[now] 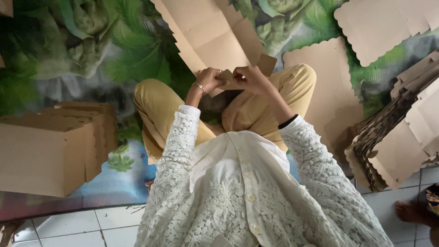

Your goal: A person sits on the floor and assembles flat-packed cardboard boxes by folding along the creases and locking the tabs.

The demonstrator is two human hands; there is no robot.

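the cardboard sheet [215, 34] lies flat at 12 o'clock over the lap, its near edge pinched by both hands: left hand [209, 80] and right hand [252, 78] have fingers pressed onto a small flap [266, 63]. folding looks barely begun. finished brown boxes [50, 146] stand at 9 o'clock; a stack of flat scalloped sheets [393, 146] waits at 3 o'clock on the floor.
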